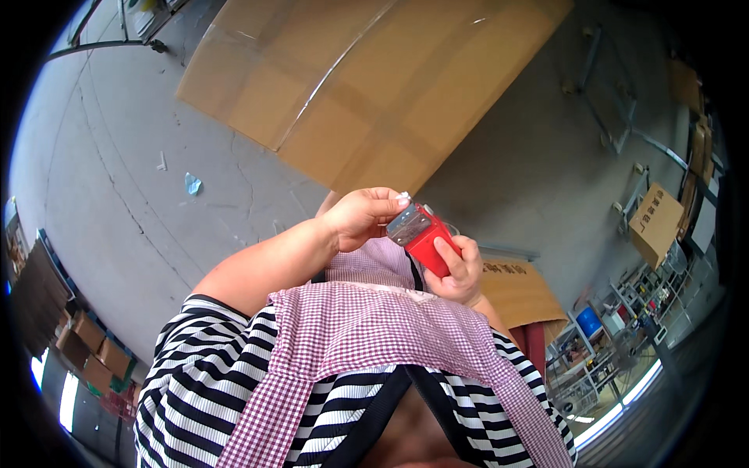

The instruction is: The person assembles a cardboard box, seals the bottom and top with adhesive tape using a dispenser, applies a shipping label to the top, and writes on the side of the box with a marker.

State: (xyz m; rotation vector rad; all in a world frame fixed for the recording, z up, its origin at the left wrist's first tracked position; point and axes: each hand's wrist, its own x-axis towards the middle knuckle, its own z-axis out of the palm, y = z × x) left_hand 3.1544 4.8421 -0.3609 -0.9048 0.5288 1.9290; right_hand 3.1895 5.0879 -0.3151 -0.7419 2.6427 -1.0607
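You hold a small red block with a grey metal face (420, 234) just below the big flattened cardboard box (374, 86), left hand (360, 216) pinching its top edge, right hand (460, 269) cupped under it; it looks light, rigid, smooth-sided, best gripped by the sides.

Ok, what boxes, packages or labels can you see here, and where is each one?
Large flat brown cardboard box, upper middle, taped seam.
Small brown carton, right, with printing.
Brown carton, behind the right hand, printed.
Stacked brown boxes, lower left.
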